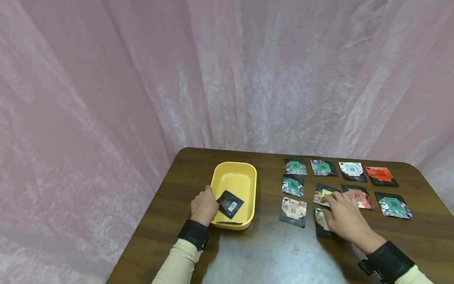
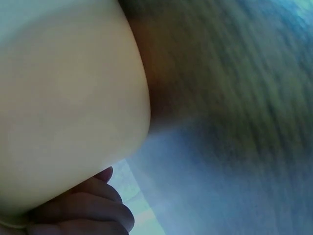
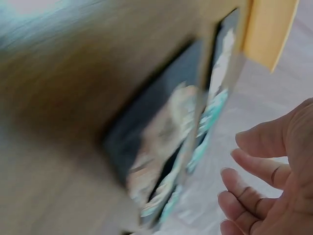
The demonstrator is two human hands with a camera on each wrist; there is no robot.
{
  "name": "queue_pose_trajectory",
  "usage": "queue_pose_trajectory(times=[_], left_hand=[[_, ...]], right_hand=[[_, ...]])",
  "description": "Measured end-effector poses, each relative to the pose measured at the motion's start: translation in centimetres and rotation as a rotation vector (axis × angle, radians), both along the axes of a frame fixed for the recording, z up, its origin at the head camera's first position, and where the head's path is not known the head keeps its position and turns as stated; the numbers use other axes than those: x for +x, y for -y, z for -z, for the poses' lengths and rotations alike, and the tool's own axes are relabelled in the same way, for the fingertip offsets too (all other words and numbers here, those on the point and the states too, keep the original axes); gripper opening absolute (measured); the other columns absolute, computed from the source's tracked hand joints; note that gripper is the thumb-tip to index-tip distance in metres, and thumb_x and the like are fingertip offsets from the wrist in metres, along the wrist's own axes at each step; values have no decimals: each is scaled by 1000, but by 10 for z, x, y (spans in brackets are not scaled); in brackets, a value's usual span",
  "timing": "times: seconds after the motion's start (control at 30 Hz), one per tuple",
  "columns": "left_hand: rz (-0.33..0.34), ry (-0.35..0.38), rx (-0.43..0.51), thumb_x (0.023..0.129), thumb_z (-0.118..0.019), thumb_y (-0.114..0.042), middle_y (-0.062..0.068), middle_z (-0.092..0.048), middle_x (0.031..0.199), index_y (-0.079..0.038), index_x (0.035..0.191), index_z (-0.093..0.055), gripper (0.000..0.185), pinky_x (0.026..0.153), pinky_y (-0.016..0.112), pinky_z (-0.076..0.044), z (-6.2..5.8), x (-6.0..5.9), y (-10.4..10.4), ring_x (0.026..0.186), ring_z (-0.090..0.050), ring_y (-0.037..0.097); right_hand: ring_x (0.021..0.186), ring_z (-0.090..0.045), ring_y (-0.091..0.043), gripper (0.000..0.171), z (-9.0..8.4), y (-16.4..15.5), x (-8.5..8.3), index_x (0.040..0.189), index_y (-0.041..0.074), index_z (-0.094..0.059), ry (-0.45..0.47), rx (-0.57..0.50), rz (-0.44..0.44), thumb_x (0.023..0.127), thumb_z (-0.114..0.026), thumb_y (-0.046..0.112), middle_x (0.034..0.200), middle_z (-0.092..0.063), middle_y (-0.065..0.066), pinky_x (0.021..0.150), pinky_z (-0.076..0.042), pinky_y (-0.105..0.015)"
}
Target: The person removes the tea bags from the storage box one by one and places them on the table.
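Note:
A yellow tray [image 1: 250,185] stands on the dark wooden table [image 1: 269,252] with one black packet [image 1: 229,203] lying tilted inside it. My left hand [image 1: 212,203] is at the tray's near left rim; in the left wrist view its curled fingers [image 2: 83,210] press against the tray's outer wall [image 2: 63,98]. Right of the tray, several small packets lie in rows. My right hand [image 1: 331,200] lies flat over two of them, fingertips on a packet [image 1: 322,194] in the middle row, palm covering another [image 1: 320,221]. The right wrist view, blurred, shows loose fingers [image 3: 254,161] beside packets [image 3: 161,161].
Other packets lie around the hand: green-labelled ones [image 1: 295,166] [image 1: 293,185] [image 1: 393,205], an orange one [image 1: 381,175], a white one [image 1: 352,170], a beige one [image 1: 293,211]. Pink cloth [image 1: 142,79] hangs behind and to the left. The table's left edge runs close to the tray.

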State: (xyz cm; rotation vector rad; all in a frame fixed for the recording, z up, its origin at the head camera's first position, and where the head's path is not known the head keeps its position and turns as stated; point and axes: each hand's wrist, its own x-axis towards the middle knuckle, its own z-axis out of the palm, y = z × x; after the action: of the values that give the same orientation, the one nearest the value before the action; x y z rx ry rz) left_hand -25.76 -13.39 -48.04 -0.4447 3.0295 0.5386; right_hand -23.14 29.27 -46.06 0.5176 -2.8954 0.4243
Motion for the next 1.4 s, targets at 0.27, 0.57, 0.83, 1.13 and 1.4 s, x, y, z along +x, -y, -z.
queue_pose_trajectory(times=[0.27,0.57,0.83,1.13,1.4], left_hand=[[17,0,-6,95,-71,-13,19,-75,99,0,125,-61,34,73,52,-59,1,-2,-4,87,-74,35],[11,16,-7,94,-73,-13,18,-74,99,-1,126,-61,36,73,51,-58,3,-5,-5,86,-74,33],[3,-9,-14,93,-74,-13,18,-74,96,0,124,-61,36,69,51,-58,2,-4,-3,84,-74,34],[-7,2,-2,93,-75,-14,18,-75,99,-1,126,-62,37,73,52,-59,9,-9,-10,86,-75,35],[1,-4,-17,92,-77,-15,19,-75,99,-1,125,-62,39,74,52,-59,11,-13,-16,86,-74,35]], right_hand=[[106,-59,-41,25,-15,25,-4,114,6,-75,-59,-19,-78,92,-79,15,110,-69,-14,89,-40,-59],[109,-59,-37,26,-25,51,-12,116,7,-75,-63,-61,-128,92,-80,17,113,-69,-12,90,-40,-56],[120,-60,-38,33,-37,100,-34,126,7,-72,-35,-73,-286,95,-80,19,125,-69,-13,102,-47,-59],[136,-61,-35,51,-29,162,-58,140,3,-66,54,2,-550,95,-80,20,143,-67,-15,115,-49,-53],[151,-52,-32,61,-8,198,-62,148,4,-60,242,97,-627,92,-79,17,161,-54,-16,120,-47,-47]])
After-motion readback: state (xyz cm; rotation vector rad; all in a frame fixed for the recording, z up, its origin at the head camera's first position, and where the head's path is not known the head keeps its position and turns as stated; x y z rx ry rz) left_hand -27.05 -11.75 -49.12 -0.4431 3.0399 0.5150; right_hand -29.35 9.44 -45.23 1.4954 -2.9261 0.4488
